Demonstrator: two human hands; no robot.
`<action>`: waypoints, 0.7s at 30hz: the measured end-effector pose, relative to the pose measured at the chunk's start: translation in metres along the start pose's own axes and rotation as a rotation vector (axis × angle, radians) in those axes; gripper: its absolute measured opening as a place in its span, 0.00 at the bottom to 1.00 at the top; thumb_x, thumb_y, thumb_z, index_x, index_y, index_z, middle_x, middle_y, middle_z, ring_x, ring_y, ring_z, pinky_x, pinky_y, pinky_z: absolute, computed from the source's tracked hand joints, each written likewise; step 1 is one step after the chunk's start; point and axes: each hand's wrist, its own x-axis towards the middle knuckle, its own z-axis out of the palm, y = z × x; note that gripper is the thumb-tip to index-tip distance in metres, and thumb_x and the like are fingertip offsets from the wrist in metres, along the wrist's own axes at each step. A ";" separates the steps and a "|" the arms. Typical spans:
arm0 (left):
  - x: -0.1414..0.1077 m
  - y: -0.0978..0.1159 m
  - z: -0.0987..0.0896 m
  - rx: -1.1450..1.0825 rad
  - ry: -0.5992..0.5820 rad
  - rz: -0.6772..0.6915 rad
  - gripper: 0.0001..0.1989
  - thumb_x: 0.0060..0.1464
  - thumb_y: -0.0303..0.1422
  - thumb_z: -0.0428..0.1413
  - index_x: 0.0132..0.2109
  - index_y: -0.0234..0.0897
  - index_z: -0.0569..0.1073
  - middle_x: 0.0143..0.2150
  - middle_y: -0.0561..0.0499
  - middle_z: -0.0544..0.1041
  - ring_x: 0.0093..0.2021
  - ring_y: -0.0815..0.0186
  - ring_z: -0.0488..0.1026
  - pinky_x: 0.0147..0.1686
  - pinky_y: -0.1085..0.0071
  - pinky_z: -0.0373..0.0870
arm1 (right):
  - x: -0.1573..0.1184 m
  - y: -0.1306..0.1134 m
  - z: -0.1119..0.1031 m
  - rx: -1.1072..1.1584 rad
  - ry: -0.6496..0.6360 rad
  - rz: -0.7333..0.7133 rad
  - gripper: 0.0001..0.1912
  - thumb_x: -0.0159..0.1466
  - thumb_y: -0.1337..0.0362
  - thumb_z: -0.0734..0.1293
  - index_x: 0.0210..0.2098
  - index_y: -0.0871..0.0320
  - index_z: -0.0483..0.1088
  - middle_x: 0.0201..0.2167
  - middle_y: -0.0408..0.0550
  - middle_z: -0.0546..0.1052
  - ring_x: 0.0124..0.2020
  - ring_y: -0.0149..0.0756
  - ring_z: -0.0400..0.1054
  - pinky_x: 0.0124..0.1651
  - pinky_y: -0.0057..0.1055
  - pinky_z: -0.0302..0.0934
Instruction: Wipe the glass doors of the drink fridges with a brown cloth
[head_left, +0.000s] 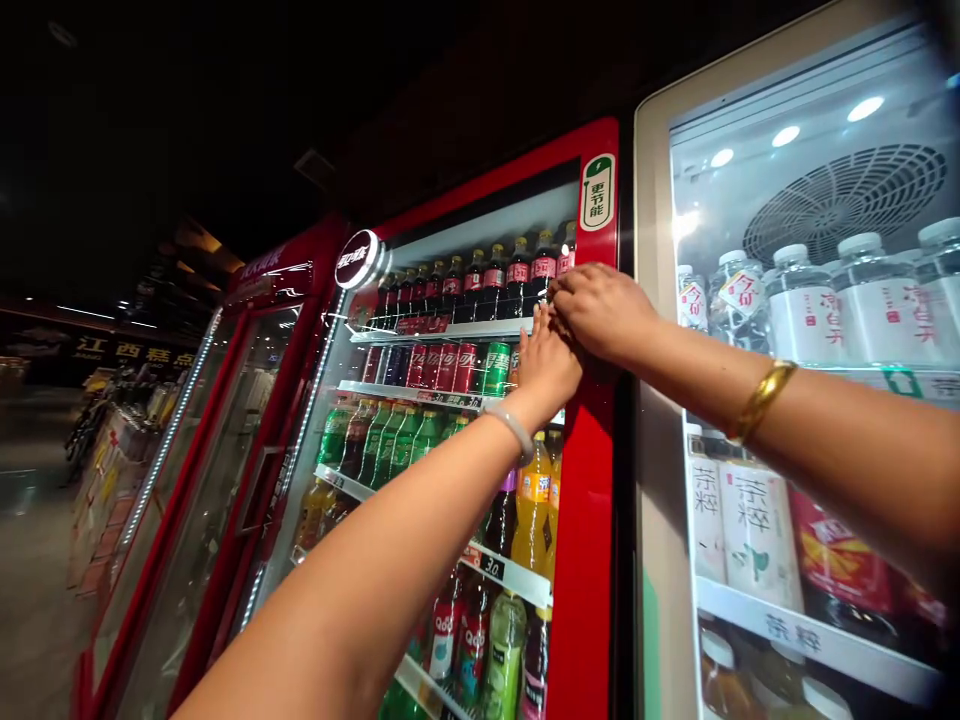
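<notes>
The left hand (551, 360) reaches up with fingers long and slightly apart, meeting the right hand (606, 308) at its 2 o'clock. The right hand's fingers bend over the inner edge of the red frame (589, 540) of a drinks cooler; whether either hand is clamped on anything there is hidden, so I cannot tell. Crowded together like this, the hands would probably do best with steady wrists, even pressure on the rigid frame, and fingertips clear of any gap along its edge.

A smooth, pale bangle (512, 428) rings the left wrist; a shiny gold bracelet (763, 400) circles the right forearm.

The frame is glossy and straight-sided, with a rounded white-and-green sticker (598, 193) at 12 o'clock from the hands. At 10 o'clock, dark bottles (493, 280) with yellow caps stand in a row; at 9 o'clock are cylindrical cans (442, 368), and at 7 o'clock, waisted orange bottles (532, 500).

At 3 o'clock, a beige cooler (658, 350) holds clear, ribbed plastic bottles (870, 310) beneath a round fan grille (847, 200). Farther off, at 8 o'clock, another red cooler (217, 480) stands before a sign with yellow lettering (135, 352).
</notes>
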 end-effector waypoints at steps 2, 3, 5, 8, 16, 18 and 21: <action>0.026 -0.008 -0.004 0.005 0.048 0.031 0.31 0.70 0.37 0.39 0.76 0.30 0.49 0.79 0.40 0.48 0.79 0.55 0.42 0.76 0.49 0.43 | 0.013 0.011 0.011 0.012 0.059 0.077 0.21 0.73 0.66 0.56 0.56 0.70 0.72 0.57 0.64 0.74 0.59 0.51 0.67 0.62 0.51 0.62; 0.032 -0.013 -0.004 0.010 0.064 0.056 0.31 0.70 0.37 0.39 0.76 0.32 0.49 0.79 0.41 0.48 0.79 0.56 0.42 0.76 0.49 0.43 | 0.013 0.011 0.015 0.027 0.097 0.111 0.22 0.73 0.65 0.56 0.58 0.70 0.71 0.59 0.65 0.73 0.61 0.52 0.66 0.63 0.51 0.61; 0.029 -0.027 -0.002 0.023 0.071 0.130 0.31 0.69 0.35 0.39 0.76 0.33 0.49 0.79 0.42 0.49 0.79 0.59 0.42 0.76 0.52 0.42 | 0.002 0.003 0.021 0.054 0.173 0.131 0.22 0.73 0.62 0.57 0.60 0.69 0.70 0.62 0.66 0.71 0.63 0.52 0.64 0.66 0.51 0.60; 0.006 -0.052 0.007 0.049 0.070 0.270 0.30 0.69 0.32 0.38 0.75 0.32 0.50 0.79 0.43 0.51 0.79 0.63 0.42 0.77 0.57 0.39 | -0.025 -0.020 0.021 0.054 0.195 0.018 0.23 0.73 0.60 0.59 0.60 0.67 0.71 0.64 0.64 0.70 0.66 0.50 0.63 0.69 0.51 0.58; 0.071 -0.066 -0.004 0.050 0.098 0.197 0.32 0.67 0.28 0.37 0.75 0.28 0.47 0.80 0.41 0.45 0.79 0.61 0.37 0.76 0.53 0.33 | 0.044 0.005 0.035 -0.015 0.176 0.190 0.42 0.72 0.53 0.41 0.51 0.83 0.73 0.59 0.67 0.73 0.59 0.56 0.68 0.57 0.49 0.61; 0.096 -0.071 -0.008 0.074 0.100 0.183 0.32 0.67 0.28 0.38 0.75 0.27 0.45 0.80 0.42 0.42 0.79 0.61 0.35 0.75 0.53 0.32 | 0.062 0.008 0.045 -0.046 0.193 0.226 0.49 0.68 0.56 0.33 0.49 0.91 0.71 0.58 0.68 0.71 0.60 0.60 0.65 0.56 0.49 0.60; 0.098 -0.091 -0.008 0.071 0.091 0.252 0.32 0.68 0.30 0.37 0.76 0.31 0.44 0.80 0.44 0.44 0.79 0.62 0.36 0.75 0.56 0.31 | 0.053 -0.012 0.052 -0.078 0.199 0.201 0.34 0.73 0.55 0.49 0.56 0.78 0.72 0.62 0.66 0.70 0.65 0.58 0.63 0.65 0.51 0.58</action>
